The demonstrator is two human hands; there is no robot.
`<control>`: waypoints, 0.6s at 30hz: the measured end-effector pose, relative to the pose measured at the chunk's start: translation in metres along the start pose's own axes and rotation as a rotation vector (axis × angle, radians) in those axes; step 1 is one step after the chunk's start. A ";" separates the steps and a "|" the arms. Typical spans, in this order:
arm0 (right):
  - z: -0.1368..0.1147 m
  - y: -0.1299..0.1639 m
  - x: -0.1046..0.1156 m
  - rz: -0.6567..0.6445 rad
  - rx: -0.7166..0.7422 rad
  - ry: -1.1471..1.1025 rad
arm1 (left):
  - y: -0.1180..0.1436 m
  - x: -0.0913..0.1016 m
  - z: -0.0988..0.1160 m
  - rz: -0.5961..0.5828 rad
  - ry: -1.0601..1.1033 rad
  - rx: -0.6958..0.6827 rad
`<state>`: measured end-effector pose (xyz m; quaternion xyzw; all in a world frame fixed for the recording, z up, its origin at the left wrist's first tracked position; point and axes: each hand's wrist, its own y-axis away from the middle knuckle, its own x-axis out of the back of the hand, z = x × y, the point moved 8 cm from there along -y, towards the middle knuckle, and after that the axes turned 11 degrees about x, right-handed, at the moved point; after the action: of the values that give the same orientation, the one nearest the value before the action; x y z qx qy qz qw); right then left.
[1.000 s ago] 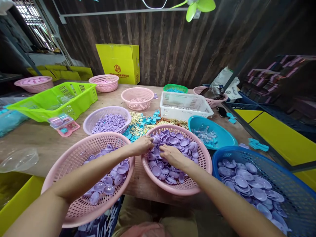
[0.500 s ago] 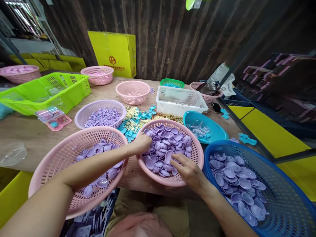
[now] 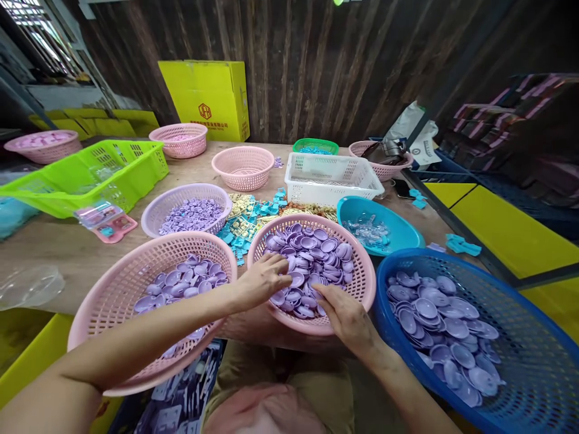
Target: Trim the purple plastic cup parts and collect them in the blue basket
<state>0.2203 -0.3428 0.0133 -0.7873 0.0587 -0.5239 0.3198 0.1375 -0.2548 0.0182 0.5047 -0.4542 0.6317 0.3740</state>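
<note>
In the middle stands a pink basket heaped with small purple oval plastic shells. My left hand is over its left side, palm down, fingers bent loosely and apart, with no piece visible in them. At the front right of the heap, my right hand pinches a purple shell between thumb and fingers; its fingertips partly cover it. A larger pink basket with more shells is under my left forearm. By my right forearm, a blue basket holds similar shells.
Behind are a lilac basket of small purple parts, loose cyan and cream pieces, a white basket and a teal bowl of clear parts. A green crate stands left, a yellow carton against the wall.
My left hand has come back from the basket's left rim toward the middle, its fist loosening. My right hand stays low at the right of the heap. The view has shifted slightly.
</note>
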 end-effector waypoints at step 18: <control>0.104 0.089 0.120 -0.040 -0.585 0.680 | -0.015 -0.042 -0.085 -0.298 -0.113 0.412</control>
<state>0.3847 -0.4186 0.0317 -0.6286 0.2910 -0.7203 0.0358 0.1352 -0.1695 -0.0265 0.6660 -0.2568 0.6197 0.3264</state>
